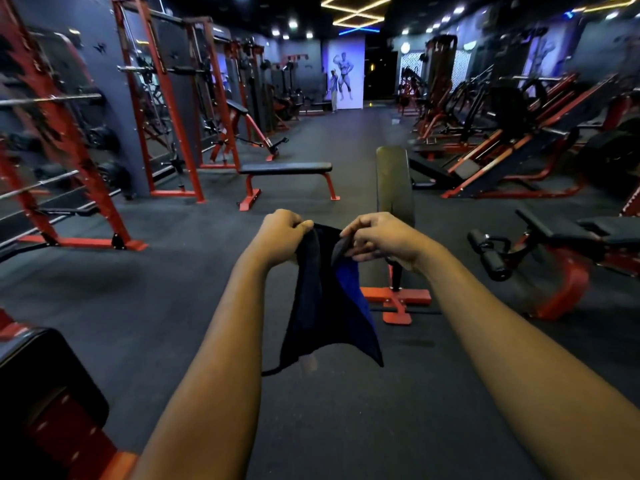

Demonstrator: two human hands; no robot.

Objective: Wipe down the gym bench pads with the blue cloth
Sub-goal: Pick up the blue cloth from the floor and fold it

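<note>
**Both grips holding the blue cloth up in the air**

The left grip (282,237) is closing its curled fingers and thumb round the top left edge of the blue cloth (329,299), bunching the fabric in the fist. The right grip (381,239) is pinching the top right edge between thumb and bent fingers, with the knuckles facing up. The two grips are sitting close together, near the same height, with a short span of cloth between them.

The cloth is hanging down between the forearms above the dark floor (173,289), mostly in shadow, with a brighter blue fold showing on its right side. It is hanging apart from every pad. Just behind it, the long bench pad (394,181) is running away from the camera on its red frame. A flat bench (285,168) is standing farther off to the left.
</note>
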